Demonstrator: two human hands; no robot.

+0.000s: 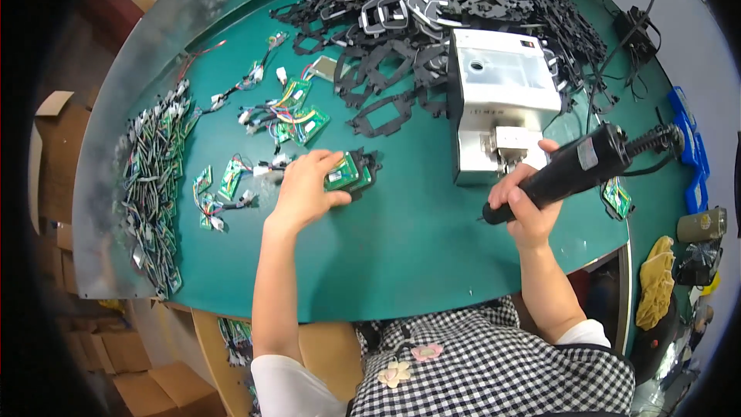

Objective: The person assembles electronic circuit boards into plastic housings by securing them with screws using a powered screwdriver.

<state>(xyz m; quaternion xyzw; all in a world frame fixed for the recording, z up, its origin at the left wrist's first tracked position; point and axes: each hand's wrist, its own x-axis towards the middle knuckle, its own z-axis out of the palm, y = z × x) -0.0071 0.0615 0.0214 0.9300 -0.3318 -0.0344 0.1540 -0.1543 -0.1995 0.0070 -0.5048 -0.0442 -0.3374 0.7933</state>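
Observation:
My right hand point(534, 216) is wrapped round a black electric screwdriver point(579, 166), its tip pointing left and its cable end toward the upper right. With thumb and fingers, my left hand point(305, 189) grips the edge of a green circuit board point(341, 173). That board lies on a dark plastic frame point(372, 164), partly hidden under the hand. Beyond the hand, more green boards with wires and white plugs point(309, 125) rest on the table. Other wired boards point(231, 177) lie left of my left wrist.
A silver screw feeder point(505, 96) stands between the screwdriver and a large heap of black and grey plastic frames point(463, 0). Many wired boards point(154, 185) are piled along the left edge of the green table point(401, 262). Blue bins point(691, 147) sit at the far right.

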